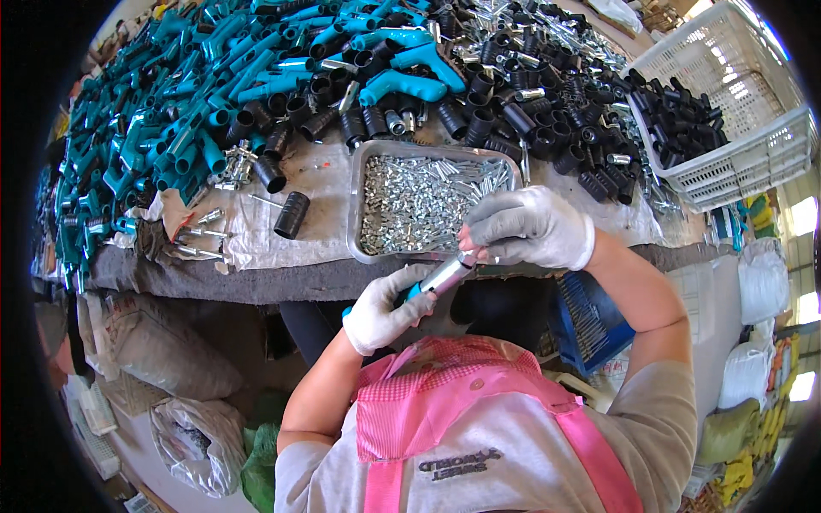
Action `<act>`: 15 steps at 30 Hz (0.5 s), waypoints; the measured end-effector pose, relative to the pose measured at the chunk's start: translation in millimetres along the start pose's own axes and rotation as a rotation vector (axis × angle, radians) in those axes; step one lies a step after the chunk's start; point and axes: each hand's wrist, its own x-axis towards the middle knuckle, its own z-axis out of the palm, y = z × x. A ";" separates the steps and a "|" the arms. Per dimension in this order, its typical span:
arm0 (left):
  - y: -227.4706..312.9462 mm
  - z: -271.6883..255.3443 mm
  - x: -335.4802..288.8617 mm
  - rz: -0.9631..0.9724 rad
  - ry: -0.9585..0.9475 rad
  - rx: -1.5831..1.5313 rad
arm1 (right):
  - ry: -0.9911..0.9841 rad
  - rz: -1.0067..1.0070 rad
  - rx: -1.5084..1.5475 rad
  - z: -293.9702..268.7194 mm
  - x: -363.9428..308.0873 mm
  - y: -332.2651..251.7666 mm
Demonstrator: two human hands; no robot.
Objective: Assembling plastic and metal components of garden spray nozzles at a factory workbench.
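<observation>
My left hand [383, 311], in a white glove, is closed round the teal grip of a tool with a shiny metal barrel [448, 274]. The barrel tilts up and to the right, above the table's near edge. At its tip, the bare fingertips of my gloved right hand [534, 227] are pinched together; whether a small part is between them I cannot make out. Just beyond lies a clear plastic tray [356, 214] full of small silver metal pins [410, 201]. A black ribbed sleeve [292, 215] lies left of the tray.
Teal pistol-shaped handles [180, 111] are heaped at the far left, black ribbed sleeves [547, 120] at the far right. A white plastic crate [727, 162] with black parts stands at the right. Below the table edge are a blue bin [590, 325] and plastic sacks [201, 445].
</observation>
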 end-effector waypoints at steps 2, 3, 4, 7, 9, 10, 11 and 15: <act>-2.1 -0.1 -4.3 -0.005 -0.040 -0.083 | 0.031 0.034 0.098 11.3 -5.8 3.7; -0.5 -0.5 -3.3 -0.005 -0.039 -0.082 | 0.043 0.009 0.161 17.7 -8.2 6.3; 1.7 -1.1 -1.9 -0.029 -0.086 -0.149 | 0.012 -0.053 0.068 17.1 -7.0 6.5; -5.5 -1.5 -3.6 -0.013 -0.053 -0.076 | -0.026 -0.081 -0.068 21.5 -7.3 8.5; -4.8 -1.5 -2.1 0.088 0.035 0.052 | -0.104 0.348 0.095 14.0 -0.4 -6.8; -3.7 -0.6 -3.3 0.067 0.082 -0.002 | -0.048 0.385 0.135 15.2 1.6 7.2; 0.3 1.6 -1.4 0.054 0.117 -0.056 | 0.016 0.426 0.166 10.8 4.1 26.7; 5.3 -0.7 2.8 0.107 0.139 -0.250 | 0.630 0.543 -0.740 -26.8 23.2 126.0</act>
